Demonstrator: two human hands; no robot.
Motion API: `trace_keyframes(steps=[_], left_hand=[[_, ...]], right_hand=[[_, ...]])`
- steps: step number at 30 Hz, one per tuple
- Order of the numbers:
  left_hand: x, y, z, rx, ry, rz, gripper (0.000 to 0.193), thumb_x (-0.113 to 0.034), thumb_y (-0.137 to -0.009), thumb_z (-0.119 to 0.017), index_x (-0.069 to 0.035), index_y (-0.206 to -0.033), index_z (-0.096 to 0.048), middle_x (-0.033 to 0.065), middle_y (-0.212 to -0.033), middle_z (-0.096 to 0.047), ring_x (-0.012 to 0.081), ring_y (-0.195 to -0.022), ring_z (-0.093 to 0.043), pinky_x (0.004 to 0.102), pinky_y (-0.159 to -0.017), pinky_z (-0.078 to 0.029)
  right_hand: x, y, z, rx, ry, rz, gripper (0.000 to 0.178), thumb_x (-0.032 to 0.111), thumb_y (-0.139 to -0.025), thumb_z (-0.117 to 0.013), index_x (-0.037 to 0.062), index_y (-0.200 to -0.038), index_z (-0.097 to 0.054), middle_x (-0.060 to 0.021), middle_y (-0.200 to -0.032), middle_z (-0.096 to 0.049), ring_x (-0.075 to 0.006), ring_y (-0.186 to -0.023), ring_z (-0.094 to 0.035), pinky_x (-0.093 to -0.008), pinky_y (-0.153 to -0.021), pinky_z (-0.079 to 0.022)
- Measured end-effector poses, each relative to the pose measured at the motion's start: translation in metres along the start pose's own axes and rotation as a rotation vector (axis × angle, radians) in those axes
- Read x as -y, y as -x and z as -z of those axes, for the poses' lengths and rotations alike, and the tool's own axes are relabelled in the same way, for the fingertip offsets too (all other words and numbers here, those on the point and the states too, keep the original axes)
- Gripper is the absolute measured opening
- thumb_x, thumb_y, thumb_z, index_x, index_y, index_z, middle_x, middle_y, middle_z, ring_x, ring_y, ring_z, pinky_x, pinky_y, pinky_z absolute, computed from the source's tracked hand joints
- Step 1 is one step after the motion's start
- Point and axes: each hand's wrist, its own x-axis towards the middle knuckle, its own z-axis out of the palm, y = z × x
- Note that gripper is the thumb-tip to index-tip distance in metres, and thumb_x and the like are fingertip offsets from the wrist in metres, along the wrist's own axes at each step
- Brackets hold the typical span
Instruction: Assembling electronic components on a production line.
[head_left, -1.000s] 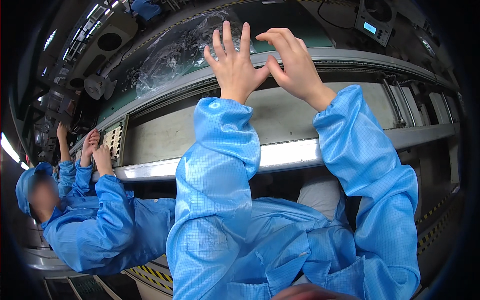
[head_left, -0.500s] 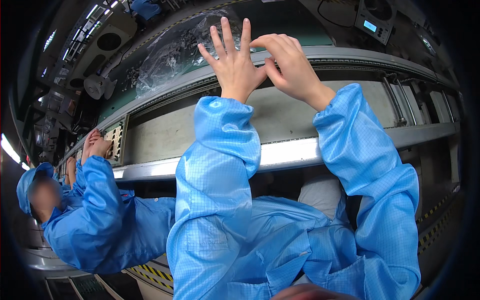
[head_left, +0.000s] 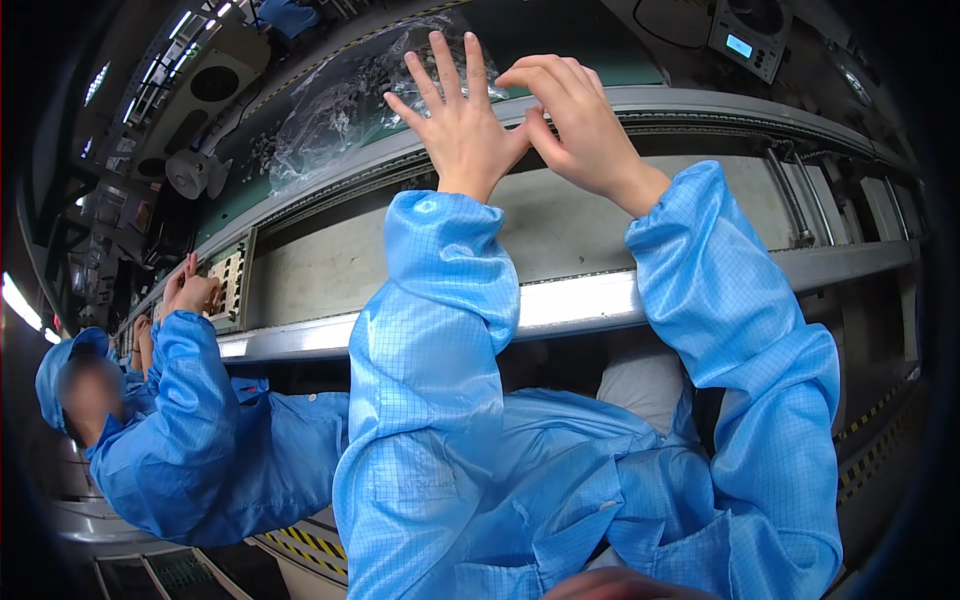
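The left hand (head_left: pixel 465 140) is spread wide and empty, which leaves room for the right hand (head_left: pixel 588 135) beside it. The right hand is loosely bent; no thing shows in it. Whether their tips touch is hard to tell. Both are over the long metal track (head_left: pixel 570 225). Just past them, clear plastic (head_left: pixel 335 125) lies on the green bench (head_left: pixel 575 45), maybe to keep small bits together.

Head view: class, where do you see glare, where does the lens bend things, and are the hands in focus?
Head view: strong white glare on the near metal rail; head view: the far rail bows in fisheye fashion, with corners black; head view: left hand and right hand look fairly sharp.
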Motion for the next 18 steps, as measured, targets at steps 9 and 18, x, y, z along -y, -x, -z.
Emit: trace_keyframes(steps=[9,18], left_hand=[[0.0014,0.0014,-0.0013,0.015,-0.024,0.002,0.105,-0.062,-0.073,-0.071,-0.01,-0.156,-0.031,0.0199,-0.166,-0.008,0.0479,-0.15,-0.009,0.0773,-0.109,-0.007],[0.0053,-0.0011,-0.0051,0.018,0.03,0.056,0.112,-0.066,-0.075,-0.07,0.002,-0.154,-0.029,0.0255,-0.165,-0.007,0.0503,-0.149,-0.013,0.0743,-0.111,-0.011]], right_hand=[[0.0,-0.0001,-0.0014,-0.001,0.013,-0.015,0.039,-0.001,-0.081,-0.055,0.0077,-0.119,-0.06,-0.0106,-0.124,-0.057,-0.03,-0.117,-0.054,-0.0436,-0.1,-0.041],[-0.0006,-0.0029,-0.0028,0.006,0.008,-0.039,0.039,-0.001,-0.081,-0.056,0.0075,-0.118,-0.061,-0.0104,-0.125,-0.056,-0.0299,-0.117,-0.053,-0.0432,-0.1,-0.041]])
